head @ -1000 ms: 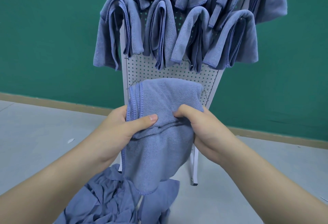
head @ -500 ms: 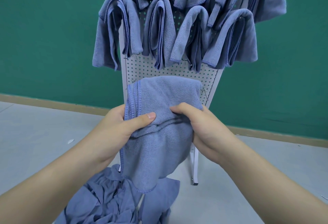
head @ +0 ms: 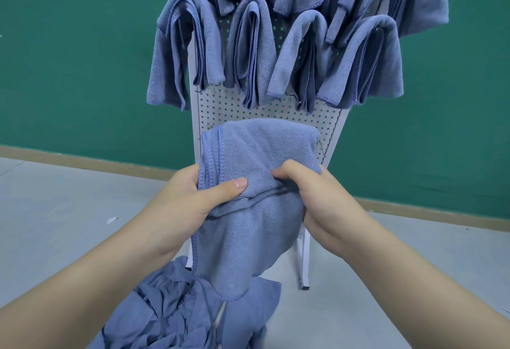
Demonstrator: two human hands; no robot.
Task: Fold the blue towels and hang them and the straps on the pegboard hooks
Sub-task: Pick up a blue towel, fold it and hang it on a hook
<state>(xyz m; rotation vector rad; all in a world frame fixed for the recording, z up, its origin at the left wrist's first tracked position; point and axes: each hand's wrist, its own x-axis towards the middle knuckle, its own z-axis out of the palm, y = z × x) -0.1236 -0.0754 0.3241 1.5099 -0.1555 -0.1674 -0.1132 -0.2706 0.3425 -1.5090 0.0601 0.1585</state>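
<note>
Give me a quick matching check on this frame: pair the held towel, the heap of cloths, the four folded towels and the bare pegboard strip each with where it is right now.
Things:
1. held towel
2. heap of cloths
3. four folded towels
4. bare pegboard strip

Places:
A. draped over hooks in a row across the board
B. on the floor at the foot of the stand
C. gripped by the left hand and right hand
D. between the hung row and the held towel's top edge

Pairs: 1-C, 2-B, 3-A, 4-D
</note>
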